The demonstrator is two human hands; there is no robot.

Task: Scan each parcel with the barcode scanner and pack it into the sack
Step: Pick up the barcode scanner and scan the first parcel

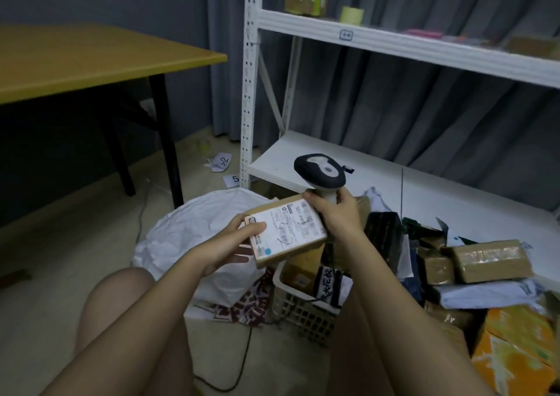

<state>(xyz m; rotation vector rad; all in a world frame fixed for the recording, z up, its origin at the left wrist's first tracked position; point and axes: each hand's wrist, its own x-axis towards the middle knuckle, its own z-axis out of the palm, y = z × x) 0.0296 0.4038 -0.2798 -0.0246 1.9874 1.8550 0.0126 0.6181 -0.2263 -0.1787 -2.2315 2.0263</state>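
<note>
The person sits on the floor, the left hand (242,238) curled around the near end of a small cardboard parcel (288,232), thumb on top beside its white label. The right hand (330,213) is closed round the grip of the barcode scanner (319,172), whose head rises just above the parcel's far edge. This looks like the scanning step. Just behind and below, the white sack (194,235) lies open; what it holds I cannot tell. To the right, a heap of parcels (485,268) and a plastic basket (303,307) suggest plenty remains.
</note>
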